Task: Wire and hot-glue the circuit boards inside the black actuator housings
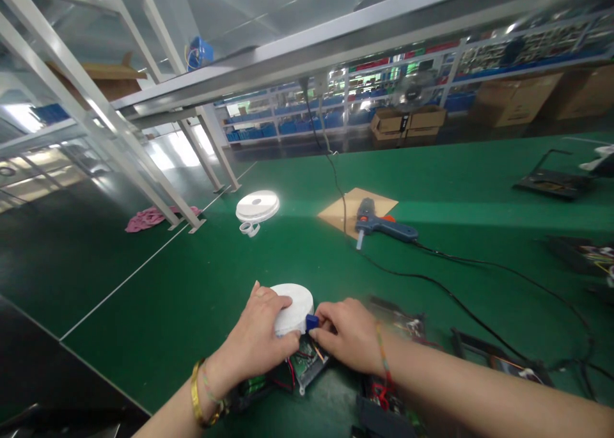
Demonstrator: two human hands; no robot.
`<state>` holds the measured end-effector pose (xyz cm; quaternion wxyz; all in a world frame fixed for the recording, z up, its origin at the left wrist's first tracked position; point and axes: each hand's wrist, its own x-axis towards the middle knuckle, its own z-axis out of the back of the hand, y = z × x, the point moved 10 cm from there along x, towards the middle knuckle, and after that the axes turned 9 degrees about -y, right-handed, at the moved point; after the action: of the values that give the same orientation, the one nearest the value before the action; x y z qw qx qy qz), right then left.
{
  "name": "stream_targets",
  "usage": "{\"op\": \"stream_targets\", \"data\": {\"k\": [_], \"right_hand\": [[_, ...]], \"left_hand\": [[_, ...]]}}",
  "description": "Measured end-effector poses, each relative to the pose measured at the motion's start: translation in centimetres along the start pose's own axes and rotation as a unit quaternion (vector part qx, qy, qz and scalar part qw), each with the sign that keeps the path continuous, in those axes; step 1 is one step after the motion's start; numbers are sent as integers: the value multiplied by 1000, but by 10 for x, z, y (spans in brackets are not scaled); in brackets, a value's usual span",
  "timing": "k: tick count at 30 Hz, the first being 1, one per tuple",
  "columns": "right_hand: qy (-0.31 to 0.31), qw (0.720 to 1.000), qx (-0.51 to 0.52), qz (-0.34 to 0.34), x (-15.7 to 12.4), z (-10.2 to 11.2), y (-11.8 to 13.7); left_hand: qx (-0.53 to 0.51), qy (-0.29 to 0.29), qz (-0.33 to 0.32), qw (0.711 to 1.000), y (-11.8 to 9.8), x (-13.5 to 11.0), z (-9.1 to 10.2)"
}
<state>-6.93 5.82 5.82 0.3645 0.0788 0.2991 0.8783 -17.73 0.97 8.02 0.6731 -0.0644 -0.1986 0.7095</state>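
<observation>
I note the left hand (256,342) clasps the white tape roll (292,307) lying flat on the table (158,310); the right hand (348,342), just right of it, pinches the blue tab (311,322) at the roll's near edge.

Left hand (259,342) and right hand (348,342) close together, fingers curled

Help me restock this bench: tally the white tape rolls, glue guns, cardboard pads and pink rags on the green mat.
White tape rolls: 2, one under the left hand, one farther back
Glue gun: 1
Cardboard pad: 1
Pink rag: 1
Total: 5
</observation>
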Motion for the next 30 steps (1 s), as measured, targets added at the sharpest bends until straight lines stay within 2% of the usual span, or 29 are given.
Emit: {"op": "stream_targets", "data": {"k": [4,7,11,14,16,18,21,23,25,26,27,29,30], "right_hand": [[-8,999,-32,-17,0,-2,3],[-20,998,-12,-59,3,-2,-5],[17,983,104,-152,9,-18,-27],[60,954,196,-217,11,-37,-41],[69,937,236,-246,12,-44,-48],[66,928,264,-255,13,-46,-52],[36,926,292,-237,16,-40,-53],[16,923,314,-221,17,-36,-52],[4,918,337,-207,18,-35,-50],[1,916,347,-202,18,-36,-50],[-3,913,356,-198,18,-37,-51],[-10,911,367,-188,19,-39,-52],[-13,911,369,-182,20,-39,-53]], "left_hand": [[35,-42,4,999,-12,3,0],[55,-88,8,995,-16,3,-3],[72,-182,2,981,-21,-5,2],[88,-259,-15,962,-22,-14,20],[106,-293,-12,950,-9,-16,38],[131,-300,10,945,18,-13,58],[157,-249,47,955,69,-8,77],[171,-224,64,957,85,-17,83],[165,-253,69,951,74,-41,88],[152,-277,59,947,57,-57,86],[94,-310,40,945,37,-74,82],[-28,-267,-58,961,-17,-99,48],[-34,-251,-65,965,-35,-108,31]]}}
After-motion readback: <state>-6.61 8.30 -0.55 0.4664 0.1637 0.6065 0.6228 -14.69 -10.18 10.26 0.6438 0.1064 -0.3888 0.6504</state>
